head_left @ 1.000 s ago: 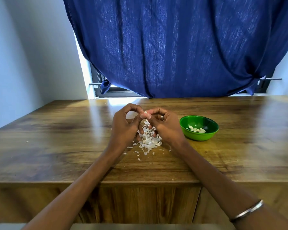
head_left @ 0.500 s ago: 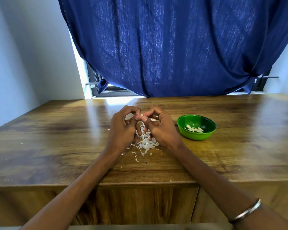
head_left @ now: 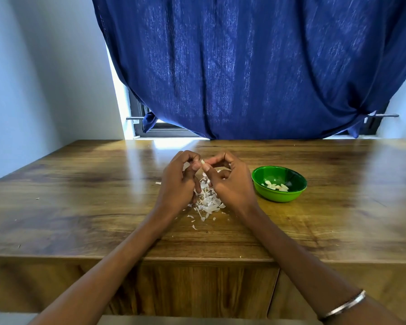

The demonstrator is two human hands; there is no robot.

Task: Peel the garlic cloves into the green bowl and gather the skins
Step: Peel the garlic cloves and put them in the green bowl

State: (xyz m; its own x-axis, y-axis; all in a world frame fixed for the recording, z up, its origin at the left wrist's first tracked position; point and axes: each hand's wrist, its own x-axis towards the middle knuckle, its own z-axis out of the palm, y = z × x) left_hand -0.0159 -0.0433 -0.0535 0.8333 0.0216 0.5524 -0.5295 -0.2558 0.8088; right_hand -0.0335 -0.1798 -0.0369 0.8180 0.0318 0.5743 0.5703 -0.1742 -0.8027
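A small pale garlic clove (head_left: 203, 162) is pinched between the fingertips of both hands, above the table's middle. My left hand (head_left: 177, 184) holds it from the left with curled fingers, and my right hand (head_left: 231, 184) pinches it from the right with thumb and forefinger. Below and between the hands lies a heap of white garlic skins (head_left: 208, 201) on the wood. The green bowl (head_left: 279, 194) stands just right of my right hand, with several peeled cloves (head_left: 276, 186) lying in its bottom.
The wooden table (head_left: 80, 195) runs wide to both sides, with stray skin flakes (head_left: 193, 227) in front of the heap. A dark blue curtain (head_left: 256, 66) hangs over the window behind the table's far edge. A grey wall stands at the left.
Both hands stay together over the skin heap, working the clove; the fingers have shifted slightly and the clove's pale tip shows between them now.
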